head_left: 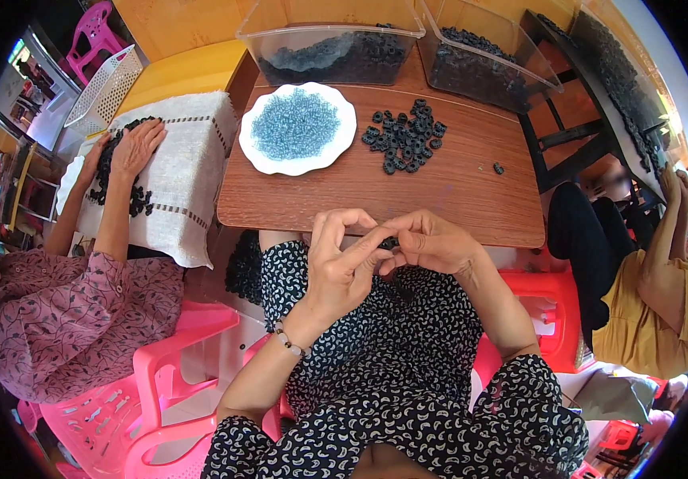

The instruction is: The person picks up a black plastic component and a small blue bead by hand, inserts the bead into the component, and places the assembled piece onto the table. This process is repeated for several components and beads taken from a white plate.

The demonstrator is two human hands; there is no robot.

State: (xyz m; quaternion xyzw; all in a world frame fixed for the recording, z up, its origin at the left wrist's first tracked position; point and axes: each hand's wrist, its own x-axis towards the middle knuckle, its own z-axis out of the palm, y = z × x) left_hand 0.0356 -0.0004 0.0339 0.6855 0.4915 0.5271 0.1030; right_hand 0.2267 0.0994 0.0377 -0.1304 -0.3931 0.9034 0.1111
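My left hand (342, 263) and my right hand (438, 243) meet over my lap, just below the table's near edge. Their fingertips are pinched together around a small black ring-like part (391, 242), mostly covered by the fingers. Any second piece between them is too small to make out. Beyond my hands, a heap of similar black parts (408, 137) lies on the brown table (312, 199), with one loose black part (498, 168) to its right. A white scalloped plate (257, 162) at the left holds many tiny translucent blue pieces (294, 121).
Two clear bins, the left bin (332, 60) and right bin (479, 68), hold black parts at the table's far side. A co-worker's hands (132, 148) rest among black parts on a cloth-covered table (188, 152) at left. Another person (655, 295) sits at right.
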